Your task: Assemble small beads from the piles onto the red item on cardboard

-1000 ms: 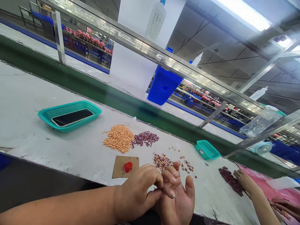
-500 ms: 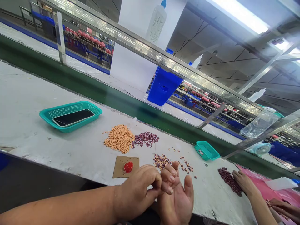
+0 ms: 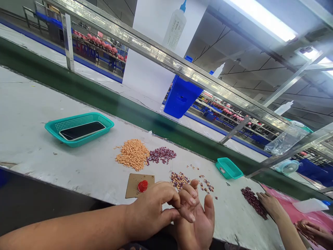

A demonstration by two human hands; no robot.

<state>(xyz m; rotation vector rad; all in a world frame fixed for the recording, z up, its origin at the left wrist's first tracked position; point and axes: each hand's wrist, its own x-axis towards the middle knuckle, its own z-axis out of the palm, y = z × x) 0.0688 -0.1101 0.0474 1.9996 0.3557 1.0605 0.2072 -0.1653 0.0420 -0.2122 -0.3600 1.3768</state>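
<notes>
My left hand (image 3: 153, 210) reaches in from the left, its thumb and forefinger pinched at the little-finger side of my right hand (image 3: 195, 215). Palm up, my right hand has its thumb held apart and its other fingers loosely bent, with no object showing in the palm. Behind the hands lies a heap of small two-tone orange and purple pieces (image 3: 179, 180). Left of it, a red cap-like piece (image 3: 142, 186) sits on a brown cardboard square (image 3: 132, 189). Farther back are a pile of small orange pieces (image 3: 133, 154) and a pile of purple pieces (image 3: 162, 155).
A teal basket (image 3: 49, 129) holding a phone (image 3: 82, 130) stands at left, a smaller teal basket (image 3: 230, 169) at right. A co-worker's hand (image 3: 269, 205) touches dark red pieces (image 3: 253, 203). A metal rail (image 3: 156, 52) and a green conveyor strip (image 3: 130, 116) run behind.
The bent fingers of my right hand have opened slightly, the lowest one straightening out. My left hand stays pinched in nearly the same spot.
</notes>
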